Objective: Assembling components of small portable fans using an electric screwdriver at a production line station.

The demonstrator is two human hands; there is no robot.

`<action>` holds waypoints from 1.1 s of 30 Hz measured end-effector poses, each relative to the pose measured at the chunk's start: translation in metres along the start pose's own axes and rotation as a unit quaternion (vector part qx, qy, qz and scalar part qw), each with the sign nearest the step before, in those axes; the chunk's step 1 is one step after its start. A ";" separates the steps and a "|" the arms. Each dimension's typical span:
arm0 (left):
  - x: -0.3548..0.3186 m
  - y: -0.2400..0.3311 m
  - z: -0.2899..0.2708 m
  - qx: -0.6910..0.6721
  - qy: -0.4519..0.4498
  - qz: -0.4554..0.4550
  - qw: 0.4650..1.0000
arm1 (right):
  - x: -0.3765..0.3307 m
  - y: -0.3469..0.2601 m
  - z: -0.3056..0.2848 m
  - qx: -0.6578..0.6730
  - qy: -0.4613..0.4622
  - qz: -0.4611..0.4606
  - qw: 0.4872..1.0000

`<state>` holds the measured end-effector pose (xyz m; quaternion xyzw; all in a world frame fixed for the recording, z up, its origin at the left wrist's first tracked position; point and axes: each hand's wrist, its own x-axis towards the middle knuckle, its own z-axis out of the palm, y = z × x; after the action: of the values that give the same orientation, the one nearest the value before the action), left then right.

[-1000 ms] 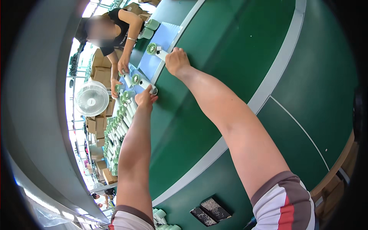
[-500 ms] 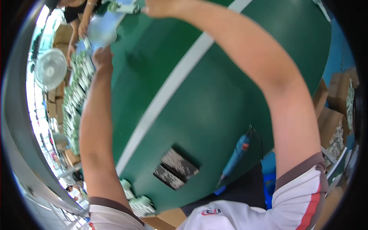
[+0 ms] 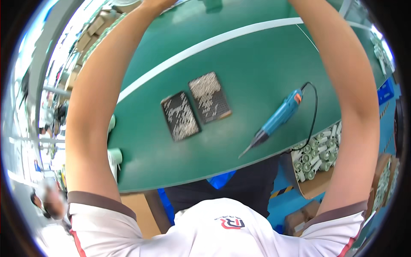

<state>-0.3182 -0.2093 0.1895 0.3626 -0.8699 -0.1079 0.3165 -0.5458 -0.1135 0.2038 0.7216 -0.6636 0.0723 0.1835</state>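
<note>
Both my arms reach far forward over a green table, and the view looks down past them at my white shirt. Only the base of my left hand shows at the top edge; its fingers are cut off, so what it holds is unclear. My right hand is out of the picture beyond the top edge. Between my arms lie two dark flat trays of small screws, side by side. A blue electric screwdriver with a black cord lies to their right, tip toward me.
A white stripe crosses the table. A cardboard box of white-and-green cylindrical parts stands below the table's near right edge. White rolls sit at the near left edge. Another person is at lower left. Cartons line the left aisle.
The view has tipped further down and toward my body. The trays and screwdriver now sit mid-picture, my shirt fills the bottom, and both hands have slid to or past the top edge.
</note>
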 end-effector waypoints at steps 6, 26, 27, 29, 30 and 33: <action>-0.259 0.037 -0.106 -0.071 0.087 0.030 0.993 | -0.161 -0.130 -0.020 0.103 0.009 -0.046 0.994; -0.426 -0.012 0.005 0.009 0.020 -0.114 0.993 | -0.240 -0.265 0.051 0.129 -0.131 0.143 0.973; -0.419 -0.013 0.006 -0.002 0.011 -0.118 0.993 | -0.240 -0.261 0.049 0.125 -0.115 0.138 0.976; -0.414 -0.016 0.006 -0.014 0.009 -0.108 0.994 | -0.237 -0.252 0.058 0.113 -0.114 0.132 0.978; -0.414 -0.016 0.004 -0.024 -0.004 -0.114 0.993 | -0.237 -0.249 0.060 0.104 -0.097 0.127 0.982; -0.410 -0.023 0.001 -0.029 -0.002 -0.110 0.993 | -0.223 -0.241 0.059 0.105 -0.145 0.141 0.974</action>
<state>-0.0855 0.0606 -0.0148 0.4467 -0.8218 -0.1679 0.3114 -0.3415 0.0857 0.0308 0.6386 -0.7671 0.0612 -0.0034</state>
